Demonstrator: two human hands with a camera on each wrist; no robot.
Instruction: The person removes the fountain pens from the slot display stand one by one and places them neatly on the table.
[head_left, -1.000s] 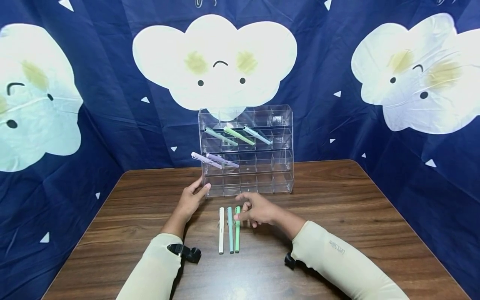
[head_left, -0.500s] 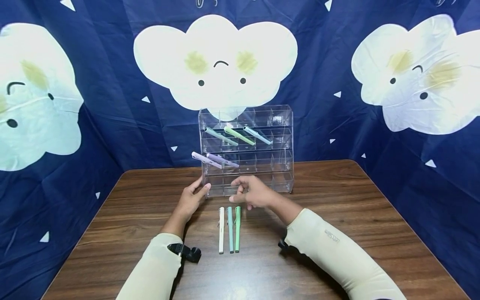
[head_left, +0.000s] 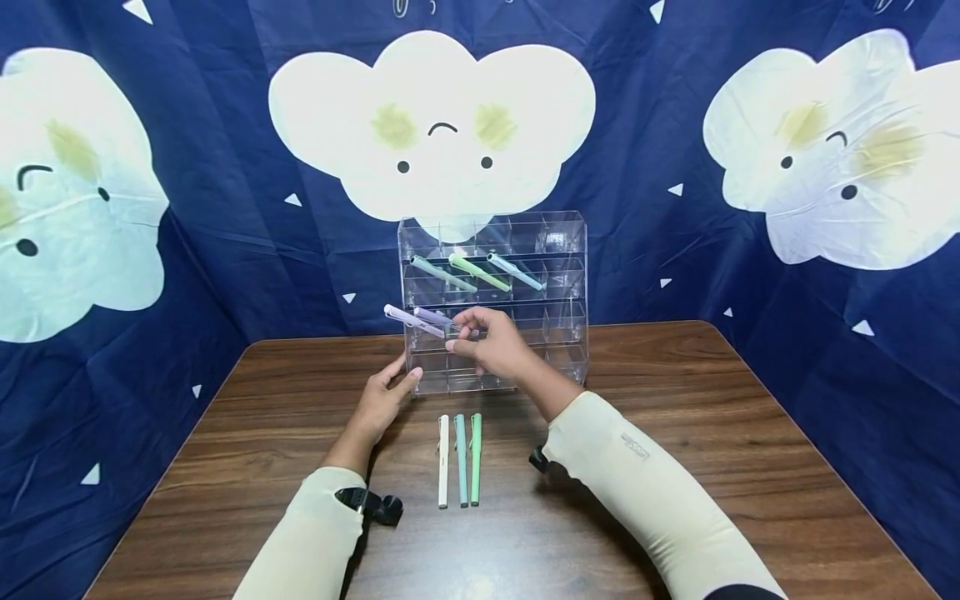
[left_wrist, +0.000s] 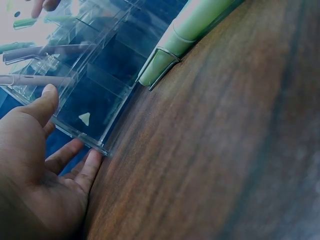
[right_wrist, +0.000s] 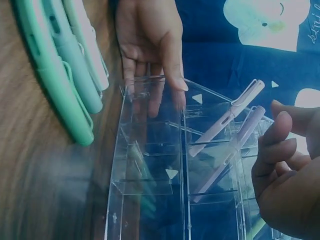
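Note:
A clear acrylic pen rack (head_left: pixel 525 358) stands upright on the table. My left hand (head_left: pixel 381 402) holds its lower left edge, thumb at the front and fingers along the side. My right hand (head_left: pixel 495 340) is in front of the rack with bent fingers, beside the purple pen (right_wrist: pixel 248 125); no pen shows in its grasp. A paler lilac pen (head_left: pixel 412 320) leans in the compartment to the left, same tier. One tier up lean a teal pen (head_left: pixel 442 273), a light green pen (head_left: pixel 478 272) and a pale blue pen (head_left: pixel 514 272).
Before the rack, a white pen (head_left: pixel 443 462), a blue pen (head_left: pixel 461 462) and a green pen (head_left: pixel 476 461) lie side by side on the wooden table (head_left: pixel 300 400). A dark blue cloud-printed curtain (head_left: pixel 637 250) hangs behind and at both sides.
My right hand has moved up and away from the green pen on the table to the rack's third tier, by the purple pen. The left hand stays on the rack.

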